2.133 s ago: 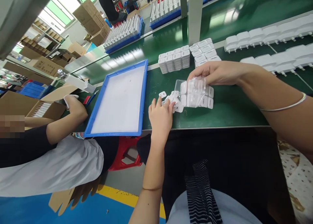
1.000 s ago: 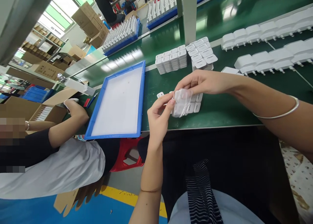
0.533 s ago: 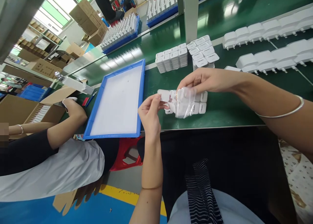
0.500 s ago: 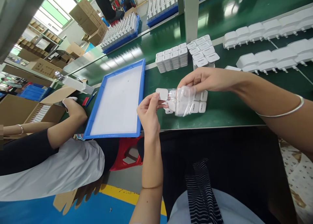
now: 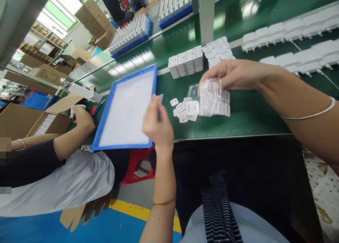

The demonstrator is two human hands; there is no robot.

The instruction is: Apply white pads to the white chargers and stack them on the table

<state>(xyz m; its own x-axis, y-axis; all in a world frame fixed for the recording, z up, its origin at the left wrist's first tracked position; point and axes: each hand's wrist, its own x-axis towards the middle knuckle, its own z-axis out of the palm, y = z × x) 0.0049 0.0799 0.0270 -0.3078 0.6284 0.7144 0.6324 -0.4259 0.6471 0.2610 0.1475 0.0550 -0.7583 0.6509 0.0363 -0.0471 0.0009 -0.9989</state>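
My left hand point(image 5: 158, 124) is raised beside the blue tray's right edge, its fingers pinched on a small thin pale piece point(image 5: 160, 97), blurred by motion. My right hand point(image 5: 225, 74) grips a clear plastic bag point(image 5: 209, 98) from above. White rounded-square plates point(image 5: 224, 107) in neat stacks show at the bag's right side, partly hidden by it. At its left lies a loose pile of small white plates point(image 5: 181, 110). One larger white plate point(image 5: 192, 108) rests by the bag's left edge, and a single small plate point(image 5: 174, 102) lies a little apart.
A blue-rimmed tray point(image 5: 153, 105) with a white bottom stands at left. Behind the bag are stacked white plates point(image 5: 185, 63) and another printed stack point(image 5: 217, 48). Rows of white plug adapters point(image 5: 280, 34) line the right. A co-worker's arm point(image 5: 76, 130) is at far left.
My left hand has drawn away from the bag to the left and up, with the pale piece. My right hand and the bag have shifted right, uncovering the loose pile.
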